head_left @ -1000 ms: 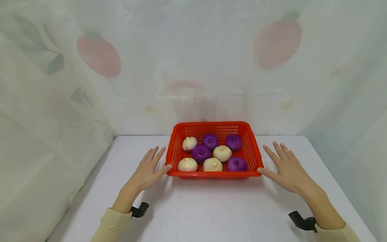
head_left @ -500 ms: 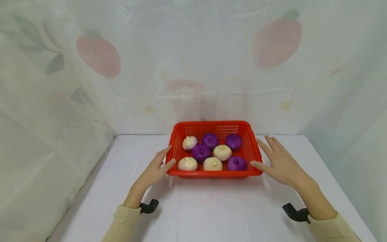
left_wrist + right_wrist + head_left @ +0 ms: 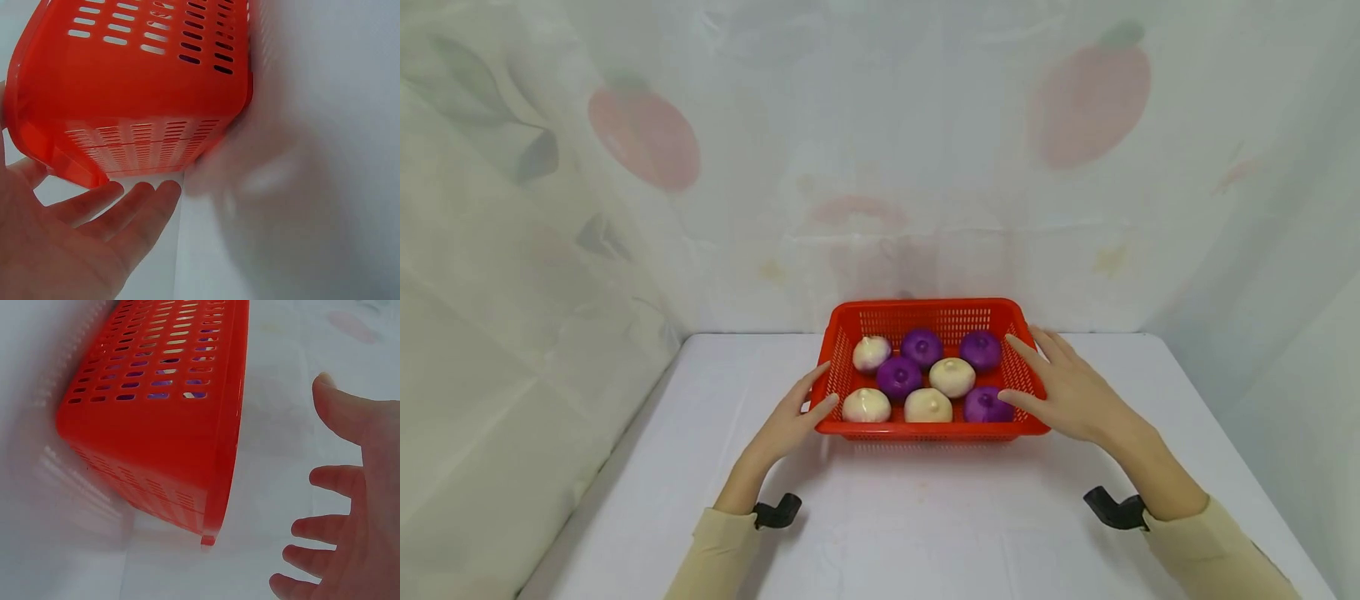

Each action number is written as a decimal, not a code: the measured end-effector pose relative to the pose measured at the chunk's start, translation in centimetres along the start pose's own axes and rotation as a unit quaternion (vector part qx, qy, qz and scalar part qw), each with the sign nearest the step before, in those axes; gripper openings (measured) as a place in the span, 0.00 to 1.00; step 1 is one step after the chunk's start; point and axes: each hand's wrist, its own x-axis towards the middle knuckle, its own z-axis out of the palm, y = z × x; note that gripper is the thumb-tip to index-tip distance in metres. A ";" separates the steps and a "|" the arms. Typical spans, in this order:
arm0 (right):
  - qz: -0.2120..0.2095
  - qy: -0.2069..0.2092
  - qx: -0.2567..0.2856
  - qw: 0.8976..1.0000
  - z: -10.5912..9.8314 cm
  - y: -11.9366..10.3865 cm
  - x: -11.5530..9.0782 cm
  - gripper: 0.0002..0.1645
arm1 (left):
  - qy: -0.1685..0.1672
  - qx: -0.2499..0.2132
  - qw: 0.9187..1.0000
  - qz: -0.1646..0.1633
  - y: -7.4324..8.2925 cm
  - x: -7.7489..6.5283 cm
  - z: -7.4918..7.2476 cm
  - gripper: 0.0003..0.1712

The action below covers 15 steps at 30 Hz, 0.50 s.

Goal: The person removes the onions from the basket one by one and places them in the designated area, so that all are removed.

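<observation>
I see that the right hand point(image 3: 1063, 392) has come inward since a second ago, from outside the red basket point(image 3: 925, 429) to above its right rim, while the left hand point(image 3: 796, 418) has closed in on the left rim; the basket sits where it was.

Behind everything I have a pale sheet point(image 3: 910, 125) with faded red fruit shapes point(image 3: 643, 137). Below it spreads a white table point(image 3: 925, 517), and the basket stands upright at its far side, against or close to the sheet; I can't tell which.

Two beige sleeves point(image 3: 718, 546) reach in from my near edge. The left hand's fingers are extended and slightly parted, thumb away from them, at the basket's left rim; contact there is unclear to me. The right hand's fingers are spread, thumb wide, and my right wrist view shows them apart from the rim.

In the basket I count eight bulbs: four purple bulbs point(image 3: 898, 378) and four whitish bulbs point(image 3: 952, 377), some tinged purple. From the head view, the right thumb tip overlaps the front-right purple one. Smallest, a black piece point(image 3: 781, 511) projects at each wrist.
</observation>
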 end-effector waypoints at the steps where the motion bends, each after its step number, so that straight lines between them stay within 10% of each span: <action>1: -0.003 -0.001 -0.001 1.000 0.0 -0.1 0.2 0.56 | -0.002 -0.005 1.000 -0.002 -0.1 0.1 0.0 0.42; 15: -0.042 -0.020 0.019 0.999 -0.3 -1.3 2.1 0.54 | 0.003 -0.102 0.995 0.004 -0.6 0.2 0.5 0.37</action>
